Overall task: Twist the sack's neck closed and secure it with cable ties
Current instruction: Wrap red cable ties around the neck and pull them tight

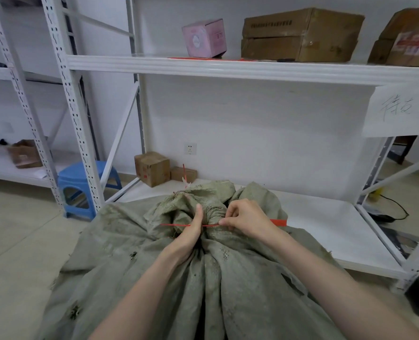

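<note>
Sack (228, 278) neck gripped by both hands (red cable tie (179, 225) across it).

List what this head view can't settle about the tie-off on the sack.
- Whether the red cable tie is locked: its head is not visible, covered by the right hand.
- The back of the sack neck: hidden by bunched cloth and the left hand.
- What the second red strip above the neck fastens: too small.
- The sack's base: cut off by the bottom edge.

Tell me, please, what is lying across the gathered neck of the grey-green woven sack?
A thin red cable tie crosses the grey-green woven sack's neck. The left hand and right hand cover parts of it; whether it is fastened cannot be seen.
</note>
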